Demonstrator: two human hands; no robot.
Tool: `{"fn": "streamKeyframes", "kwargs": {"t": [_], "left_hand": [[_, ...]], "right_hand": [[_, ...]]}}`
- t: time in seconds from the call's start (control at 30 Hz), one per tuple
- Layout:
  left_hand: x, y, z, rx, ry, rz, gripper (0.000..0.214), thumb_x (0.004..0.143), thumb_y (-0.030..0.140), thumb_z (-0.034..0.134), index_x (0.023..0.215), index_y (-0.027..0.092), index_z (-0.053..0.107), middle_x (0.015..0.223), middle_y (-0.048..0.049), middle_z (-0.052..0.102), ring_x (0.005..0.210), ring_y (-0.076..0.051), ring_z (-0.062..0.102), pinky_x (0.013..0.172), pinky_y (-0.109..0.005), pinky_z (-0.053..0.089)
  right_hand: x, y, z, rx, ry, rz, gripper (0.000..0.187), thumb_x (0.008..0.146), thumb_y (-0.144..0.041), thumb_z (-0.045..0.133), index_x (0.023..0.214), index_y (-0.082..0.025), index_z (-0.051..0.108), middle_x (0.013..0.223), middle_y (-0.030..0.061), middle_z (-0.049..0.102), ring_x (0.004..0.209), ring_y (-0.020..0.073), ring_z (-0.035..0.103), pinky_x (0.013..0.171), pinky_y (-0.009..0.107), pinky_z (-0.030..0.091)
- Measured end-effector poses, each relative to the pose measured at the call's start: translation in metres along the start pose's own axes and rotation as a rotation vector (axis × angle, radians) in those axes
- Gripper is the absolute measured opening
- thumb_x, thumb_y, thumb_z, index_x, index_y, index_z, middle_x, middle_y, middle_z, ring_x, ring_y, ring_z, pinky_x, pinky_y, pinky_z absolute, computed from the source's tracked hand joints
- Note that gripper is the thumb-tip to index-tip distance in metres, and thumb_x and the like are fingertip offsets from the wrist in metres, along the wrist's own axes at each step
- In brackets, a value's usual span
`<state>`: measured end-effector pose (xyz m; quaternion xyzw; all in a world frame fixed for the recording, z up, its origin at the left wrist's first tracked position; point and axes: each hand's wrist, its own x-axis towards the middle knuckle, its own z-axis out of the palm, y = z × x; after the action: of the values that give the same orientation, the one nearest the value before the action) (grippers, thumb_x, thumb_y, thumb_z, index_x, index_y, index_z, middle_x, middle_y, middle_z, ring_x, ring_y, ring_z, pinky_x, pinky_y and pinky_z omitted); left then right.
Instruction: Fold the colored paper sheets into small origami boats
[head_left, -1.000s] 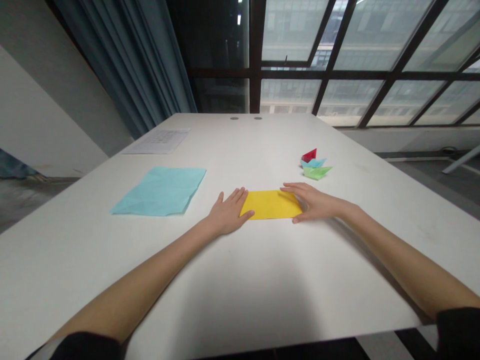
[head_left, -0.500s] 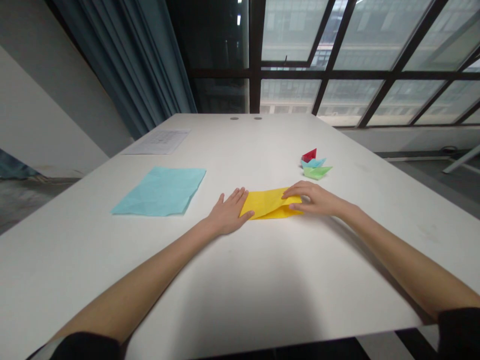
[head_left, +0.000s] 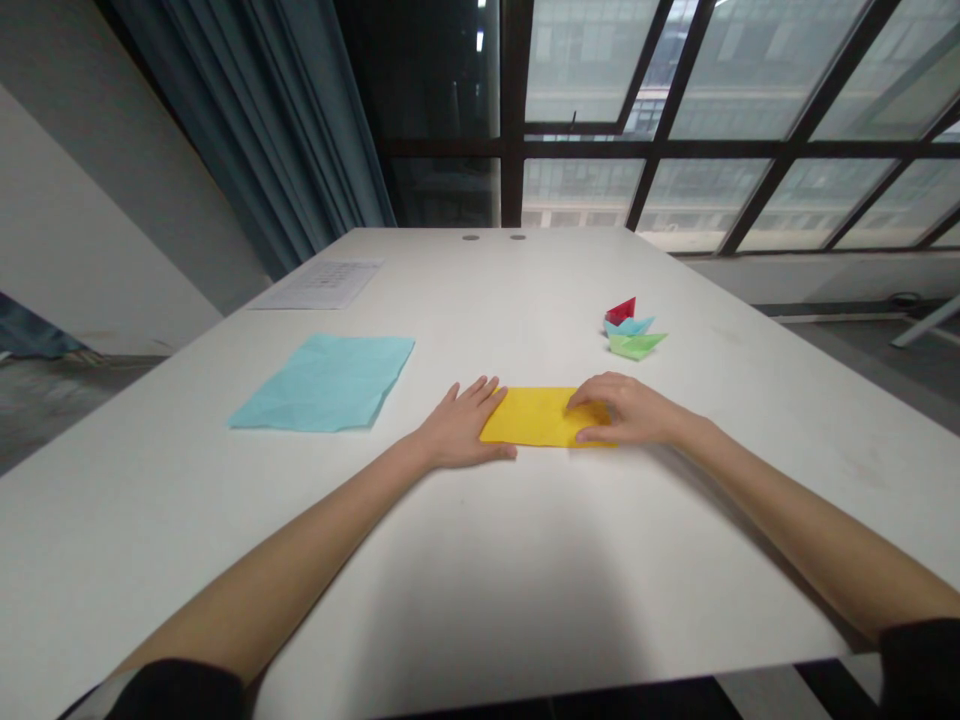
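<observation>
A yellow sheet of paper (head_left: 536, 416), folded into a flat rectangle, lies on the white table in front of me. My left hand (head_left: 465, 425) rests flat at its left end, fingers spread, with the thumb just below the near edge. Over the right end is my right hand (head_left: 626, 408), its fingers curved and the thumb apart from the index finger. Nothing shows between them. That hand covers part of the paper's right end.
Light blue paper (head_left: 330, 383) lies at the left of the table (head_left: 480, 580). Three small folded paper pieces, red (head_left: 621, 312), blue (head_left: 630, 326) and green (head_left: 636, 346), stand at the right. A printed sheet (head_left: 319, 284) lies farther back, left.
The yellow paper's lifted, gaping layer now lies flat, and its near edge is straight. My right thumb and fingers have come off the fold. My left thumb has slid slightly toward me.
</observation>
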<state>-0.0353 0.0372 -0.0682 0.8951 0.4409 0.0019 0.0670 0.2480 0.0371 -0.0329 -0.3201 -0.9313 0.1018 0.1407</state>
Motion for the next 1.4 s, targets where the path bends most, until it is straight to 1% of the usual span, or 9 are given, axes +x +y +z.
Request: {"fn": "streamKeyframes", "kwargs": {"t": [0.13, 0.3, 0.53, 0.9, 1.03, 1.13, 1.23, 1.3, 1.4], "left_hand": [[0.0, 0.002, -0.001, 0.003, -0.002, -0.011, 0.099, 0.07, 0.081, 0.031, 0.143, 0.014, 0.021, 0.15, -0.0165, 0.017, 0.138, -0.033, 0.016, 0.107, -0.057, 0.016], [-0.001, 0.003, -0.002, -0.004, -0.01, -0.01, 0.096, 0.073, 0.079, 0.028, 0.143, 0.014, 0.021, 0.15, -0.0156, 0.017, 0.138, -0.032, 0.015, 0.107, -0.057, 0.016], [0.001, 0.0, 0.0, -0.037, 0.002, -0.017, 0.087, 0.079, 0.074, 0.022, 0.143, 0.014, 0.024, 0.15, -0.0146, 0.019, 0.138, -0.031, 0.017, 0.107, -0.057, 0.016], [0.001, -0.001, 0.001, -0.082, 0.018, -0.029, 0.079, 0.083, 0.07, 0.021, 0.142, 0.017, 0.027, 0.149, -0.0143, 0.022, 0.138, -0.031, 0.018, 0.107, -0.056, 0.016], [0.0, 0.0, -0.001, -0.078, 0.004, -0.021, 0.084, 0.08, 0.073, 0.026, 0.142, 0.017, 0.026, 0.149, -0.0157, 0.021, 0.138, -0.033, 0.018, 0.107, -0.057, 0.016], [-0.001, 0.0, -0.001, -0.112, 0.013, -0.021, 0.087, 0.077, 0.074, 0.032, 0.143, 0.019, 0.023, 0.15, -0.0145, 0.02, 0.137, -0.033, 0.018, 0.107, -0.058, 0.015], [-0.001, -0.003, 0.0, -0.191, 0.085, -0.04, 0.087, 0.077, 0.072, 0.036, 0.144, 0.018, 0.02, 0.15, -0.0134, 0.022, 0.136, -0.033, 0.022, 0.107, -0.057, 0.017], [0.0, -0.005, 0.0, -0.266, 0.157, -0.04, 0.084, 0.079, 0.068, 0.039, 0.143, 0.018, 0.02, 0.148, -0.0137, 0.028, 0.133, -0.032, 0.029, 0.107, -0.053, 0.021], [0.002, -0.009, -0.001, -0.388, 0.254, 0.008, 0.076, 0.08, 0.06, 0.046, 0.14, 0.018, 0.025, 0.143, -0.0125, 0.038, 0.126, -0.029, 0.041, 0.105, -0.045, 0.03]], "right_hand": [[0.003, -0.009, 0.002, -0.039, -0.085, -0.033, 0.052, 0.071, -0.054, 0.064, 0.108, -0.017, 0.061, 0.102, 0.011, 0.065, 0.093, 0.0248, 0.059, 0.084, 0.039, 0.043], [0.007, -0.014, 0.006, -0.087, -0.133, -0.062, 0.042, 0.078, -0.044, 0.06, 0.11, -0.017, 0.06, 0.103, 0.0107, 0.065, 0.094, 0.0244, 0.058, 0.084, 0.039, 0.041], [0.011, -0.022, 0.007, -0.171, -0.102, -0.057, 0.045, 0.08, -0.051, 0.054, 0.108, -0.016, 0.061, 0.102, 0.0121, 0.066, 0.092, 0.0252, 0.059, 0.082, 0.039, 0.04], [0.014, -0.027, 0.013, -0.301, -0.076, -0.079, 0.028, 0.085, -0.035, 0.048, 0.098, -0.018, 0.065, 0.09, 0.0081, 0.069, 0.082, 0.0214, 0.06, 0.074, 0.034, 0.039], [0.015, -0.028, 0.013, -0.367, -0.022, -0.096, 0.028, 0.088, -0.026, 0.041, 0.09, -0.018, 0.068, 0.084, 0.0079, 0.069, 0.075, 0.019, 0.06, 0.066, 0.031, 0.039], [0.015, -0.026, 0.01, -0.424, 0.049, -0.057, 0.029, 0.087, -0.022, 0.04, 0.086, -0.017, 0.068, 0.077, 0.0076, 0.069, 0.069, 0.0181, 0.059, 0.062, 0.03, 0.037], [0.015, -0.024, 0.004, -0.452, 0.139, 0.022, 0.03, 0.087, -0.022, 0.038, 0.088, -0.017, 0.068, 0.074, 0.0067, 0.07, 0.067, 0.0186, 0.06, 0.063, 0.031, 0.037], [0.015, -0.022, -0.002, -0.434, 0.204, 0.093, 0.031, 0.088, -0.025, 0.038, 0.089, -0.018, 0.068, 0.074, 0.0066, 0.07, 0.067, 0.0194, 0.061, 0.063, 0.031, 0.039], [0.014, -0.02, -0.01, -0.296, 0.327, 0.215, 0.029, 0.088, -0.029, 0.039, 0.091, -0.019, 0.067, 0.079, 0.0062, 0.071, 0.067, 0.0195, 0.061, 0.062, 0.031, 0.041]]}}
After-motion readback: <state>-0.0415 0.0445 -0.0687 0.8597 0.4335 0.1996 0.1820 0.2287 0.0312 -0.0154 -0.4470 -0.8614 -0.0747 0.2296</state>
